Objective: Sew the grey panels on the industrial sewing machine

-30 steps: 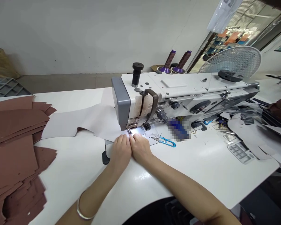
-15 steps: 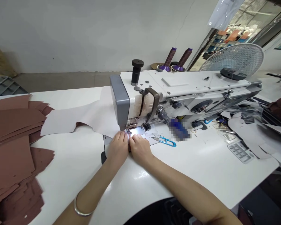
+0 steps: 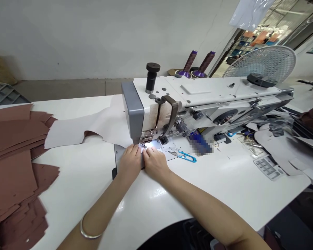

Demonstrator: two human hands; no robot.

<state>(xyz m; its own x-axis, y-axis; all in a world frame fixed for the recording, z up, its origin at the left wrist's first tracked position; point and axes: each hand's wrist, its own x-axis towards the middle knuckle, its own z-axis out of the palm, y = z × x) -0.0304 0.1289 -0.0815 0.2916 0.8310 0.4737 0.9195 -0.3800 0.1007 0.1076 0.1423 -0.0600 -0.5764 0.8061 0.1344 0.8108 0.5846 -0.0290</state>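
Note:
My left hand and my right hand are side by side, just in front of the lit needle area of the sewing machine. Both have bent fingers closed together, pressing on the edge of a leather piece, pale on its upper face. Most of that edge is hidden beneath my fingers. The piece runs out to the left behind my left hand, curling up slightly at a notch. Right of my right hand, blue-handled thread snips lie on the table with their blades pointing left.
Brown leather pieces are stacked at the left. Two spools of thread stand behind the machine, near a white fan. Pale cut pieces lie on the right of the table. A grey crate sits at far left.
Both hands stay at the needle area, with the left shifted slightly left. The brown strip showing between them half a second ago is no longer visible. The leather piece has barely moved.

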